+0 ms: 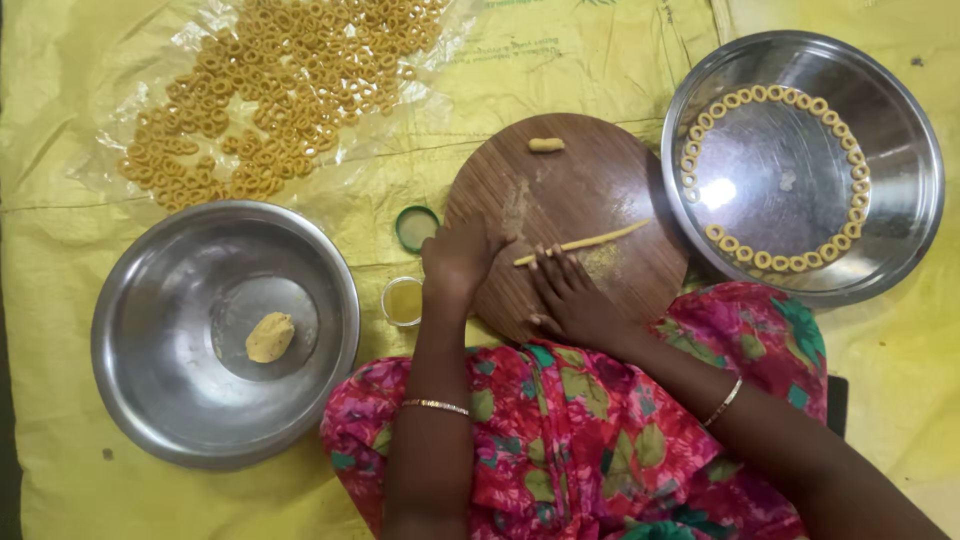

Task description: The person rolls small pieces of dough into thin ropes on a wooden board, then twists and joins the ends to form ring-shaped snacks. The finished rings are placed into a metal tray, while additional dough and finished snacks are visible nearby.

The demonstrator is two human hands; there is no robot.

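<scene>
My flat, open right hand (pixel 572 295) rolls the dough rope (pixel 583 243) at frame centre; my open left hand (pixel 458 258) steadies the board (pixel 590 190); light, even pressure suits.

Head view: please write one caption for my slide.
Both hands, left hand and right hand, roll a dough rope on a round wooden board.

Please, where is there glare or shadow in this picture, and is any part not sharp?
Head view: a bright glare spot sits on the steel plate at right; softer reflections shine on the bowl at left and on the clear plastic sheet. Both hands, left and right, cast only faint shadows on the board. The light is even; the dough rope and rings look reasonably sharp.
</scene>
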